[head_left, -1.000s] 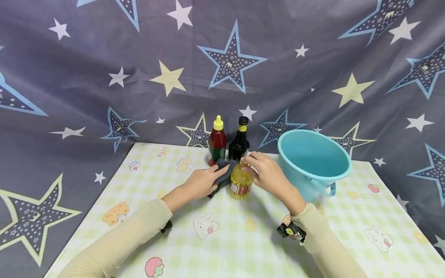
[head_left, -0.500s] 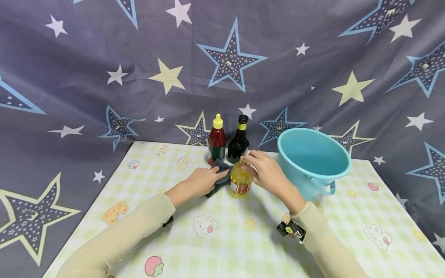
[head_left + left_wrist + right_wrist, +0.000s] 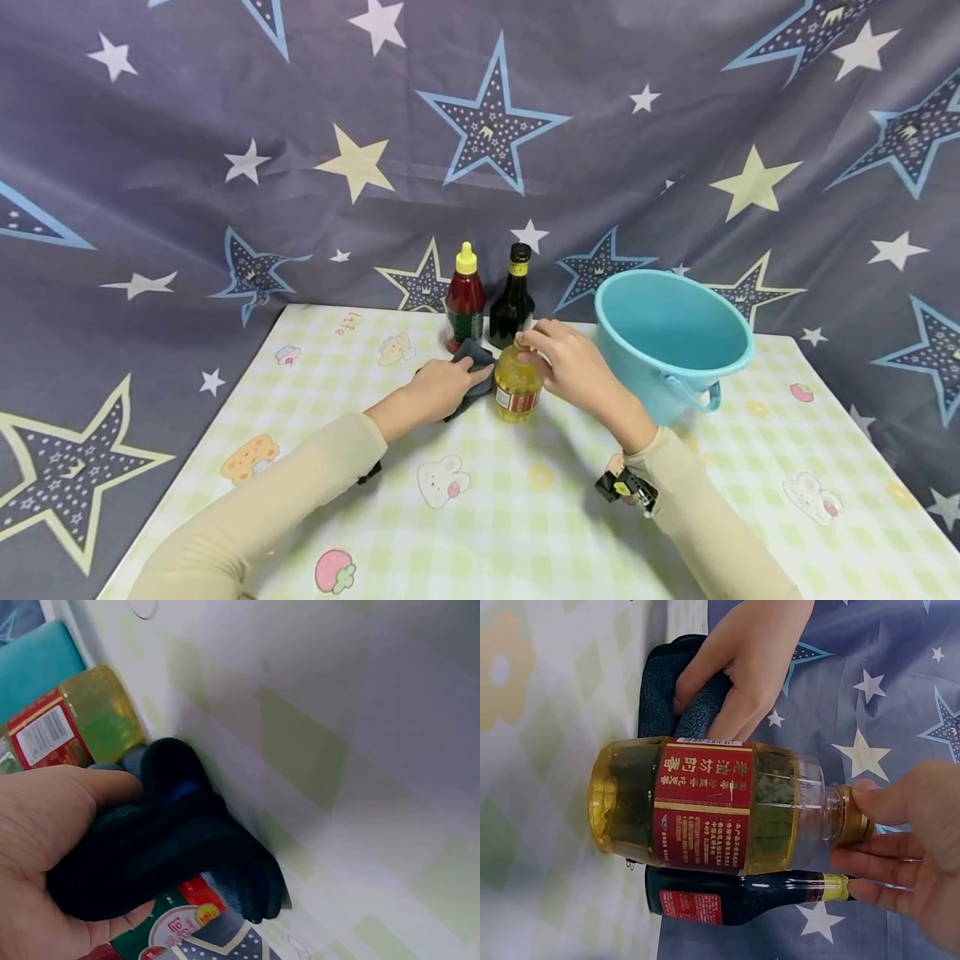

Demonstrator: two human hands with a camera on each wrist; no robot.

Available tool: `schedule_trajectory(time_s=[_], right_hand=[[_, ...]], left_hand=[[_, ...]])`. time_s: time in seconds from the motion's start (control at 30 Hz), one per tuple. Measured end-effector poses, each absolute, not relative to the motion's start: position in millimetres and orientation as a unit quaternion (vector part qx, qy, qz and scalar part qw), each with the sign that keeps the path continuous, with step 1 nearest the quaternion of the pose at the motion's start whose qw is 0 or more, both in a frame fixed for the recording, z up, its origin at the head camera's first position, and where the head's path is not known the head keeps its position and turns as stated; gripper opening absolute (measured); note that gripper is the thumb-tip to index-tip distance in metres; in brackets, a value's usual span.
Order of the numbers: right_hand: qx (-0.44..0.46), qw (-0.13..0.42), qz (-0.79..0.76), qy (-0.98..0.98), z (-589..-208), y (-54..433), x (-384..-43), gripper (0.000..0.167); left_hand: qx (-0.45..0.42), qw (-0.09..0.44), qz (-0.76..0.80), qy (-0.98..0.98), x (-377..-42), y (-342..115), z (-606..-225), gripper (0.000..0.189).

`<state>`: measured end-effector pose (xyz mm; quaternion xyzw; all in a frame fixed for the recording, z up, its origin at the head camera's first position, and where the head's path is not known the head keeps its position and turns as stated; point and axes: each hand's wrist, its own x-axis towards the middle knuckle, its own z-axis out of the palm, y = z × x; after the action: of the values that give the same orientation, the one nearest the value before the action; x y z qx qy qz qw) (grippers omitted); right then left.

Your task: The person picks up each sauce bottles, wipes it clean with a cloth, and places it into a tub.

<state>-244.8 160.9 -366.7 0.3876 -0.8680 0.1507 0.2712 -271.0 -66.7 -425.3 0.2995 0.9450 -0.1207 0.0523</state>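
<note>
My right hand [image 3: 566, 362] pinches the gold cap [image 3: 853, 815] of an oil bottle [image 3: 516, 390], which stands upright with yellow oil and a red label. Bunched in my left hand [image 3: 435, 390] is a dark blue-grey cloth [image 3: 474, 367], gripped between thumb and fingers and held against the oil bottle's left side. In the left wrist view the folded cloth [image 3: 172, 832] hangs below the thumb, close to the bottle's base. Behind the cloth stand a red sauce bottle [image 3: 466, 300] with a yellow nozzle and a dark sauce bottle [image 3: 513, 304] with a black cap.
A light blue bucket [image 3: 652, 392] with a handle stands right of the oil bottle, near my right hand. The table [image 3: 480, 533] wears a green checked cover. A grey star-printed curtain [image 3: 300, 100] rises along its back edge.
My left hand and the cloth have shifted slightly at the oil bottle's left side. The right hand keeps its pinch on the cap. The head view has moved a little.
</note>
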Motion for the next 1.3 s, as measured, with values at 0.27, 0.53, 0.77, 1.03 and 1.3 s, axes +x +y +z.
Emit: schedule_trajectory(time_s=[0.27,0.53,0.77,1.03,1.3], right_hand=[[0.391,0.260,0.174,-0.866,-370,159,-249,0.008],[0.386,0.239,0.235,-0.859,-370,168,-259,0.010],[0.381,0.195,0.264,-0.864,-367,174,-263,0.013],[0.387,0.207,0.248,-0.863,-368,171,-264,0.011],[0.395,0.227,0.230,-0.860,-372,169,-263,0.004]], left_hand=[[0.264,0.079,0.108,0.955,-279,-97,-405,0.068],[0.262,0.039,0.191,0.945,-274,-108,-375,0.069],[0.265,-0.018,0.181,0.947,-266,-99,-361,0.068],[0.292,-0.104,0.235,0.921,-254,-68,-377,0.069],[0.326,-0.159,0.194,0.912,-245,-50,-404,0.089]])
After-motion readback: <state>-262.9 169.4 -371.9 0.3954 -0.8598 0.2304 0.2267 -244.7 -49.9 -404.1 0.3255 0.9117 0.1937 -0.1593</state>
